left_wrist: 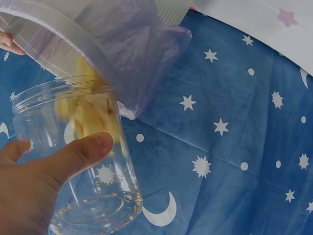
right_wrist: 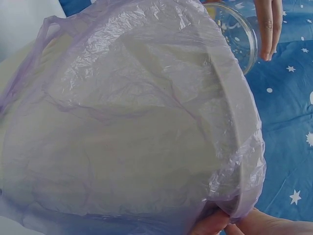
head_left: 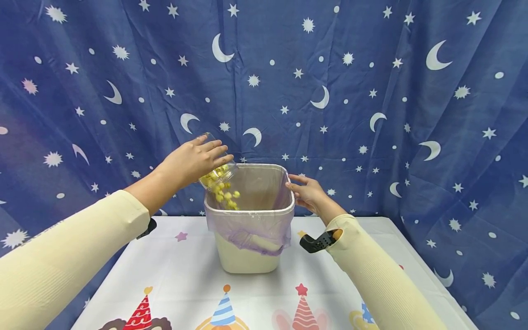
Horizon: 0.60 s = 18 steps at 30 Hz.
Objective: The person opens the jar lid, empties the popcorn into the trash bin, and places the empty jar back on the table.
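My left hand (head_left: 194, 160) grips a clear plastic jar (left_wrist: 78, 161), tilted mouth-down over the left rim of a cream trash can (head_left: 247, 256). Yellow popcorn-like pieces (head_left: 226, 195) tumble from the jar into the can, and small crumbs cling near the jar's base in the left wrist view. A thin purple trash bag (head_left: 264, 224) lines the can and folds down over its outside. On the opposite side, my right hand (head_left: 307, 192) holds the can's rim through the bag, thumb at the edge and fingers partly hidden behind it.
The can stands on a table with a white cloth (head_left: 173, 261) printed with party-hat animals. Behind it hangs a dark blue curtain (head_left: 280, 123) with stars and moons. A black wrist device (head_left: 317, 242) shows at the right cuff.
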Tool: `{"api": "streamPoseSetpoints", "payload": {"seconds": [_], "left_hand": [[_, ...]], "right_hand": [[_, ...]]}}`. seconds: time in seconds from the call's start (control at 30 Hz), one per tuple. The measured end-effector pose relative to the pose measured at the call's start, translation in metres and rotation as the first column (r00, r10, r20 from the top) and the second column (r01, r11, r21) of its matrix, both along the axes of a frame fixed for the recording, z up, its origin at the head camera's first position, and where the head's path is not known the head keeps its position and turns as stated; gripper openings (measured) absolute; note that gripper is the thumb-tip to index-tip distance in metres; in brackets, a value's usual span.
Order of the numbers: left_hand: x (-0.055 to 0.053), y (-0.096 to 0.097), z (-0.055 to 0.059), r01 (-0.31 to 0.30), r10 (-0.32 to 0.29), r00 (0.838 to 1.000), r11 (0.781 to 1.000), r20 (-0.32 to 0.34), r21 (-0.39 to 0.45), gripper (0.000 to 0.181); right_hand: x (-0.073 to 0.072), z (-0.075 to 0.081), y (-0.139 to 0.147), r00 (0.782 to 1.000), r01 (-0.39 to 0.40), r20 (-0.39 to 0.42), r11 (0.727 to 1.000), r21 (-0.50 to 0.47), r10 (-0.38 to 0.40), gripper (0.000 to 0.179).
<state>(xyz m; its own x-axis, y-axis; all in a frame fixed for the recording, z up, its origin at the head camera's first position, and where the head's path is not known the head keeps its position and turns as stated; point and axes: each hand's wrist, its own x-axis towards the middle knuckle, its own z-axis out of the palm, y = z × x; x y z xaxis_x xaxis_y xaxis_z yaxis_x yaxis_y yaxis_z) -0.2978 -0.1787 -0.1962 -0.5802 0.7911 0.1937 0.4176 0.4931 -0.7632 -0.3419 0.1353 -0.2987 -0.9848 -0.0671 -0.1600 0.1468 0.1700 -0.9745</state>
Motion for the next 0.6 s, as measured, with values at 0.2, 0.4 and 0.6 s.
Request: {"api": "streamPoseSetpoints", "payload": {"seconds": [0.2, 0.4, 0.6], "left_hand": [[-0.0006, -0.0004, 0.0003, -0.003, 0.003, 1.0, 1.0, -0.006, -0.009, 0.081], [-0.0009, 0.0008, 0.0, 0.011, -0.012, 1.0, 1.0, -0.028, -0.026, 0.08], [-0.0013, 0.0022, -0.0015, 0.018, -0.021, 0.998, 0.998, -0.055, -0.052, 0.082]], "right_hand": [[-0.0007, 0.0, -0.0001, 1.0, 0.004, 0.0, 1.0, -0.005, -0.004, 0.049], [-0.0004, 0.0004, -0.001, 1.0, 0.004, 0.003, 1.0, -0.008, -0.004, 0.049], [-0.0002, 0.0004, -0.0014, 1.0, 0.004, -0.002, 1.0, -0.007, -0.004, 0.049]]}}
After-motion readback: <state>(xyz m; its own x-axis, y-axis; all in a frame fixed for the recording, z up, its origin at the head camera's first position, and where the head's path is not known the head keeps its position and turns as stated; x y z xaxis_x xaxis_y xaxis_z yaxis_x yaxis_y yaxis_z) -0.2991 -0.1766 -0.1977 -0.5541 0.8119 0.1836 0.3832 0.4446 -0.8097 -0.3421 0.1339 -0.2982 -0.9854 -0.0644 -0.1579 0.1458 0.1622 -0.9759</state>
